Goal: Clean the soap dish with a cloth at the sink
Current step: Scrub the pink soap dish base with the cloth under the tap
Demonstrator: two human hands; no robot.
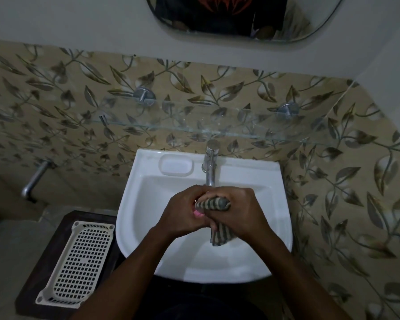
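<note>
A white soap dish (176, 166) sits empty on the back ledge of the white sink (134, 204), left of the chrome tap (210, 165). Both my hands meet over the basin just below the spout. My right hand (239, 211) is closed on a grey-and-cream striped cloth (220, 235), whose end hangs down under the hand. My left hand (183, 212) is closed on a small pink piece (198, 213), possibly soap, pressed against the cloth's upper fold. Whether water runs from the tap I cannot tell.
A glass shelf (194, 128) juts from the leaf-patterned tiles above the tap. A mirror (240, 19) hangs higher up. Left of the sink, a white perforated basket (79, 262) lies on a dark wooden stand (56, 239). A wall tap (34, 181) sticks out at far left.
</note>
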